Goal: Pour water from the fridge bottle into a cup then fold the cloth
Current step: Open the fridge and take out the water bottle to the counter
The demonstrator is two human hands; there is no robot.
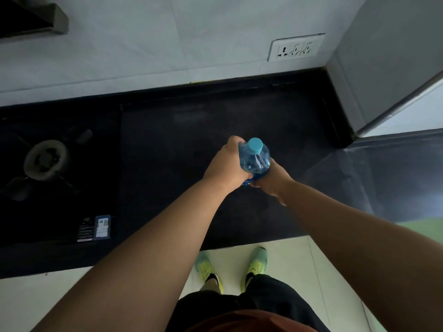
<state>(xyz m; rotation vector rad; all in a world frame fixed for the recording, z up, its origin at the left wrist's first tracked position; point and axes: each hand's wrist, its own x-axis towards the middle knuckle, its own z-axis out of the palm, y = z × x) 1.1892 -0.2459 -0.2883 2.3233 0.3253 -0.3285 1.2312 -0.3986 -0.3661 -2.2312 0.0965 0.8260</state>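
Note:
A clear blue plastic water bottle point(254, 159) with a light blue cap stands upright over the black countertop point(182, 130), its cap on. My left hand point(225, 165) grips the bottle from the left side. My right hand point(272, 179) holds it lower down from the right, fingers wrapped round the base. The bottle's lower part is hidden by both hands. No cup or cloth is in view.
A gas hob with one burner point(45, 159) takes up the counter's left part. A white wall socket point(296, 47) sits on the tiled back wall. A grey fridge side and its door point(388, 75) stand at the right. My feet are on the pale floor below.

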